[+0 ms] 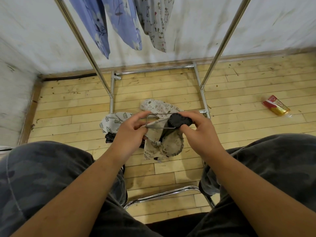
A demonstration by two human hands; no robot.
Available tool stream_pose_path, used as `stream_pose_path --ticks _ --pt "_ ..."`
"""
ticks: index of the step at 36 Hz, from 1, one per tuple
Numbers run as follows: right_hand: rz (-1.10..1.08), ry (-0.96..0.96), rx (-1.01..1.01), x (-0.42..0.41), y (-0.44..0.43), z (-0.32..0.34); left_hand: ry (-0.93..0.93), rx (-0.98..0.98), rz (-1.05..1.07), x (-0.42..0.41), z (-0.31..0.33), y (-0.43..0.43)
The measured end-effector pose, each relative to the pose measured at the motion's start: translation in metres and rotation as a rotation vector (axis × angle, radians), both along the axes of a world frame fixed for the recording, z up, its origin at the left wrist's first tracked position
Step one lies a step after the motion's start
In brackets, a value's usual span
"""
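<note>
Pale wood-strip floor (pixel 239 79), scuffed and littered with specks; whitewashed wall behind, stained. Chrome tube rack (pixel 153 70) stands against the wall, 2 slanted poles rising from a rectangular base. Hanging from above: blue floral garment (pixel 119 23), thin and limp; grey printed garment (pixel 157 23) beside it.

Person seated, knees apart in dark camouflage trousers (pixel 42 177), chrome chair rail (pixel 162 194) between them.

Both hands held above the floor, in front of the rack base. Left hand (pixel 131 134): fingers curled, thumb and fingertips pinching the left end of a thin wire frame (pixel 159 114), a narrow rectangle of bare grey wire. Right hand (pixel 200 134): thumb and fingers clamped on a dark round pad (pixel 179 119), felt-like, with a stitched rim, at the frame's right end. Below the pad hangs a beige fuzzy piece (pixel 172 142), oval, edged in dark scalloped stitching. How it joins the pad cannot be told.

On the floor under the hands: leaf-print cloth (pixel 112 120) and a small-figure print cloth (pixel 159 105), both crumpled. Well apart to the right, a red-and-gold packet (pixel 276 105), glossy.
</note>
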State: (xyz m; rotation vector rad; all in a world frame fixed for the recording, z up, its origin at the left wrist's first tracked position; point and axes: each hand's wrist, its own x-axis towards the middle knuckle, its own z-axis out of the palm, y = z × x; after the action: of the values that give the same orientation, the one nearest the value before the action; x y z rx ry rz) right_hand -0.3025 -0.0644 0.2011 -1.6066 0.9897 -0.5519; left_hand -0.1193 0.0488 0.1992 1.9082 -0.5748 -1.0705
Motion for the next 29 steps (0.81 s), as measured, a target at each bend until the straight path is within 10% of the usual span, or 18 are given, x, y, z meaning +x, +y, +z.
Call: stream_pose_path --ticks 29 --pt "-0.034 0.137 -0.045 -0.001 0.001 -0.001 -0.230 -0.098 0.004 0.000 -0.002 0.000"
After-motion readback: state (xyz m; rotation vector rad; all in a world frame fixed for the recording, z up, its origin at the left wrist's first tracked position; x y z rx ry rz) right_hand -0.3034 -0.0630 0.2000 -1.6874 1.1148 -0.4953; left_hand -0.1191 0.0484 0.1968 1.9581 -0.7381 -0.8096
